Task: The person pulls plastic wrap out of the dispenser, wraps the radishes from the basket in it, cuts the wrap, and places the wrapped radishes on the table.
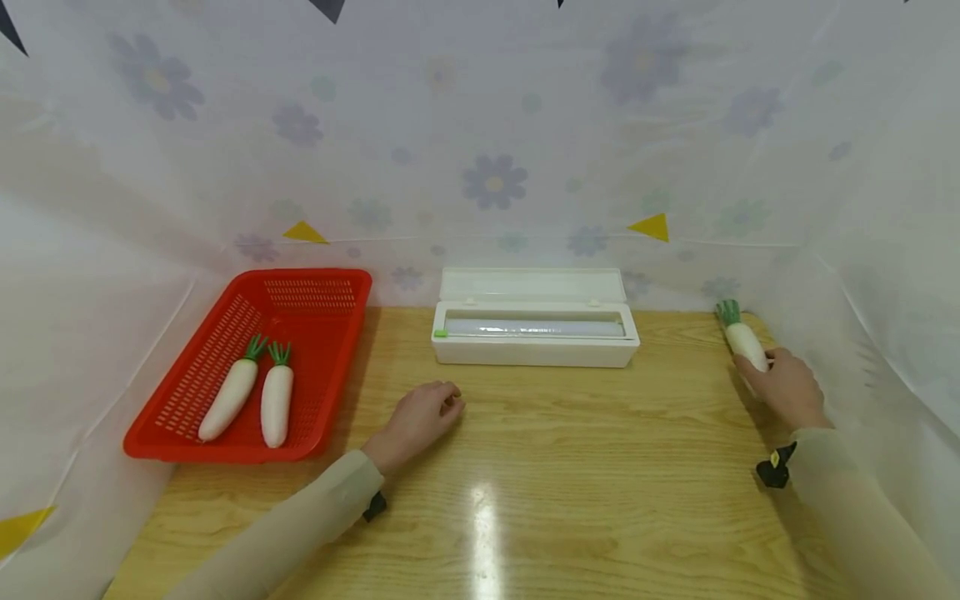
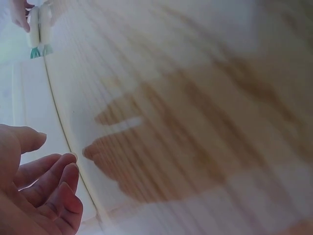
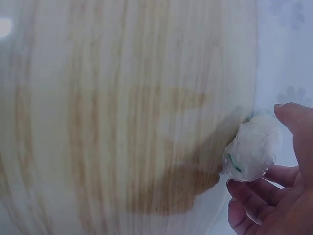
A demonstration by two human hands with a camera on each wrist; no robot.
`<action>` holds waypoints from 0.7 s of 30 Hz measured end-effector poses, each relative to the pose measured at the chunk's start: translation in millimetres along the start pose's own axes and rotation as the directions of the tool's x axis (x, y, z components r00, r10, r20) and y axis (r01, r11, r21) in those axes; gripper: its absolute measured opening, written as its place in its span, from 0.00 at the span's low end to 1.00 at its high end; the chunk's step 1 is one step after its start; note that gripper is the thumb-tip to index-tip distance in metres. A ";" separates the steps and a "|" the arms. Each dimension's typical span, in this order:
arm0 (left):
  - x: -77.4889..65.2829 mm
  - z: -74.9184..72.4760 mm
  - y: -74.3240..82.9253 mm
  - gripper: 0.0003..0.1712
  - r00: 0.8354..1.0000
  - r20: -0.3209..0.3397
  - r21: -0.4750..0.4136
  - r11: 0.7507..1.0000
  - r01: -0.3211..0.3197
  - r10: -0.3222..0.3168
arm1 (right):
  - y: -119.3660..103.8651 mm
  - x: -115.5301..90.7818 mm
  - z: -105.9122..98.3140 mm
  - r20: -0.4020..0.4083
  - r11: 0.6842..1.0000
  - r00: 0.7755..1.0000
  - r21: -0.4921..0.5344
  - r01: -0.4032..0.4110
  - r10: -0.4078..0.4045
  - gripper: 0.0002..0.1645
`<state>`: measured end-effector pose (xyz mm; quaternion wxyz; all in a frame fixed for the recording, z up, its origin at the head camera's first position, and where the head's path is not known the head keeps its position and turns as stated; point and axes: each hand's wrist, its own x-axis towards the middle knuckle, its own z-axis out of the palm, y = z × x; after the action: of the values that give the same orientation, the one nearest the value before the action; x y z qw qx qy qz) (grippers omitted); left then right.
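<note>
My right hand is at the far right of the table, thumb and fingers about the lower end of a white radish with green stems. In the right wrist view this radish looks wrapped in clear film, its end facing the camera. Over the middle of the table, my left hand hangs with loosely curled fingers and holds nothing. The left wrist view shows that hand near a white cling film box, whose lid stands up and whose roll shows inside.
At the left stands a red plastic basket with two white radishes lying in it, green stems toward the back. A flowered white curtain surrounds the wooden table at the back and sides.
</note>
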<state>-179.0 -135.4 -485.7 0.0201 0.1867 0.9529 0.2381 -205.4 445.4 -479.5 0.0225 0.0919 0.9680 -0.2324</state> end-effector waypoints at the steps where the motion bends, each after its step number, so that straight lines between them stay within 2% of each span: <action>1: -0.1 0.3 -0.2 0.11 1.000 -0.002 -0.001 1.000 -0.001 0.001 | 1.4 0.8 0.2 -0.003 1.000 1.000 -0.002 0.000 0.000 0.55; 8: -0.6 1.5 -0.6 0.11 1.000 -0.014 -0.006 1.000 -0.004 0.004 | 6.7 3.2 0.0 -0.057 1.000 0.998 -0.012 0.008 -0.009 0.55; 11: -0.9 1.0 0.1 0.10 1.000 -0.020 -0.009 1.000 -0.010 0.010 | 2.9 2.0 -2.7 -0.066 1.000 0.998 0.001 -0.012 0.012 0.54; 14: -1.3 0.6 0.8 0.10 1.000 -0.023 -0.018 1.000 -0.010 0.009 | -2.5 0.4 -4.0 -0.113 1.000 0.994 0.003 -0.005 0.005 0.51; 18: -0.5 0.0 1.3 0.10 0.999 -0.032 -0.028 1.000 -0.005 0.004 | -11.4 1.4 -3.1 -0.199 0.997 0.977 -0.015 0.072 -0.073 0.43; 21: 2.3 -1.2 2.2 0.10 0.998 -0.060 -0.025 1.000 -0.009 0.008 | -21.8 4.1 -2.3 -0.231 0.990 0.963 -0.014 0.141 -0.141 0.37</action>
<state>-180.6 -133.3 -483.5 -0.0072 0.1833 0.9492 0.2558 -213.5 428.0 -468.1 -0.1071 0.0493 0.9678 -0.2225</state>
